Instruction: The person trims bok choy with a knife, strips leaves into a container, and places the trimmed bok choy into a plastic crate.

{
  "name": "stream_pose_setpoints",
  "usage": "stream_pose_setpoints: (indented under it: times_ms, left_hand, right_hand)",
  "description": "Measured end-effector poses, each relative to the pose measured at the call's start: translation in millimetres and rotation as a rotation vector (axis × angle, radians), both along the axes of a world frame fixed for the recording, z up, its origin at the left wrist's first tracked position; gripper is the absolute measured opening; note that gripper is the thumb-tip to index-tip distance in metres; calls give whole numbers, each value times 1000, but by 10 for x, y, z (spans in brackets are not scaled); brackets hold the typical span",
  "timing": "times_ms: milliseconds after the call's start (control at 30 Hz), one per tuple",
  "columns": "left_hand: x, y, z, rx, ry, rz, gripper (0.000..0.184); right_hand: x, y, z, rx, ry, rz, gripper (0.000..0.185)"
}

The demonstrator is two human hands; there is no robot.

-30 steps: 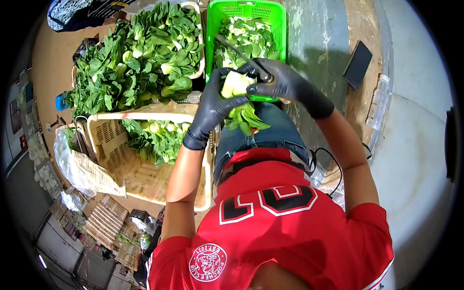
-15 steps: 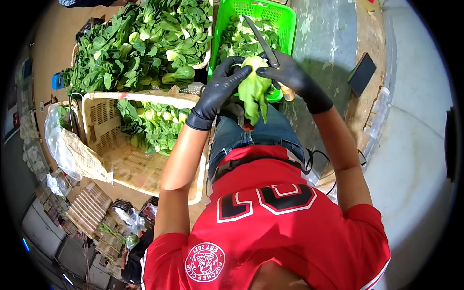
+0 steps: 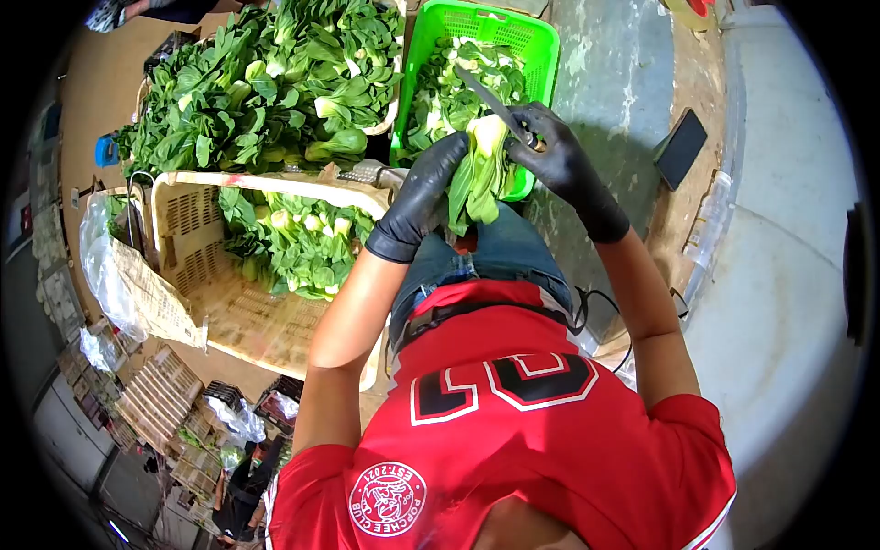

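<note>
My left hand (image 3: 426, 188), in a black glove, is closed round a head of bok choy (image 3: 481, 170), its pale base up and its leaves hanging down. In my black-gloved right hand (image 3: 557, 156) is a knife (image 3: 495, 105), its handle in my fingers and its blade pointing up and left over the green basket. The right hand is close beside the bok choy's base; whether the fingers touch it I cannot tell. Just beyond both hands stands the bright green basket (image 3: 553, 69), with loose leaves (image 3: 449, 96) inside.
A large pile of bok choy (image 3: 275, 82) lies at the upper left. Nearer, a cream plastic crate (image 3: 275, 344) holds more bok choy heads (image 3: 307, 229). A dark flat device (image 3: 681, 148) leans on the ledge at right. Plastic bags (image 3: 105, 266) hang by the crate's left side.
The bok choy has turned and now hangs with its leaves more together. My right hand has moved slightly right and down with the knife, and the left fingers have wrapped further round the head.
</note>
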State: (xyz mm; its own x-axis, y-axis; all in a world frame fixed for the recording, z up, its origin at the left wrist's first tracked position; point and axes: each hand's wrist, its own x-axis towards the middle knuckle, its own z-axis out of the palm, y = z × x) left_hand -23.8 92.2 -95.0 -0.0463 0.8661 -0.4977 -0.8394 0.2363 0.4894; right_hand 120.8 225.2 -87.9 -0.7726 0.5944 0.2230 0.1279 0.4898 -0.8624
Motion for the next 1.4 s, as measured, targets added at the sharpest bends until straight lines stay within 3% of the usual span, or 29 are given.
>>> stream_pose_setpoints:
  times_ms: [133, 267, 400, 500, 600, 733, 767, 800, 867, 900, 967, 1033, 1067, 1133, 1167, 1200, 1233, 1300, 1333, 1400]
  left_hand:
    - [30, -28, 33, 34, 517, -97, 41]
    - [20, -30, 168, 57, 1106, -201, 40]
    - [-240, -47, 65, 82, 872, -481, 38]
    - [-247, -90, 23, 39, 802, -464, 45]
    - [-267, -164, -14, -67, 618, -411, 47]
    - [-397, -396, -374, 99, 284, -337, 38]
    - [-409, -473, -450, 90, 294, -236, 37]
    - [-449, -548, -493, 81, 327, -123, 35]
    - [-665, -738, -263, -37, 424, 123, 34]
    - [-866, -871, -625, 28, 301, 227, 32]
    - [-1460, -1088, -438, -149, 303, 469, 38]
    - [-2336, -1286, -414, -79, 456, 592, 33]
    - [-2884, -1398, -465, 98, 881, 581, 38]
    - [-3830, -1700, -291, -209, 758, 744, 50]
    - [-3560, -1706, 275, -317, 833, 878, 57]
    - [-3834, -1952, 40, -357, 1063, 979, 56]
    - [-4180, -2229, -277, -343, 1567, 964, 44]
    - [-3627, -2394, -495, -310, 1599, 917, 34]
    - [-3251, -2468, -721, -459, 1687, 747, 30]
    - [-2533, -2745, -1854, -670, 1782, 399, 22]
  right_hand:
    - [44, 22, -1, -456, -73, 127, 28]
    - [-11, -28, 13, -184, -149, 196, 25]
    - [-2, 88, 47, -603, -304, 369, 24]
    - [-64, 163, -54, -518, -451, 498, 29]
    - [-181, 67, 12, -535, -466, 416, 18]
    - [-254, 106, 11, -537, -658, 303, 20]
    - [-283, 129, -45, -524, -693, 257, 21]
    - [-269, 152, -217, -347, -567, 245, 21]
    - [-234, 240, -397, -272, -598, 87, 24]
    - [-142, 303, -629, -44, -531, 27, 24]
    - [-51, 389, -853, 239, -478, -14, 17]
    - [-80, 289, -772, -165, -664, -160, 26]
    - [6, 302, -941, -222, -658, -140, 26]
    - [109, 267, -1137, -252, -681, -105, 24]
    - [99, 194, -1140, -226, -706, -82, 23]
    - [79, 131, -1132, -235, -733, -83, 20]
    - [45, 84, -1104, -249, -775, -81, 20]
    - [-23, 1, -1062, -284, -856, -85, 19]
    - [-12, -18, -1087, -296, -865, -81, 19]
    - [41, -35, -1127, -285, -876, -37, 18]
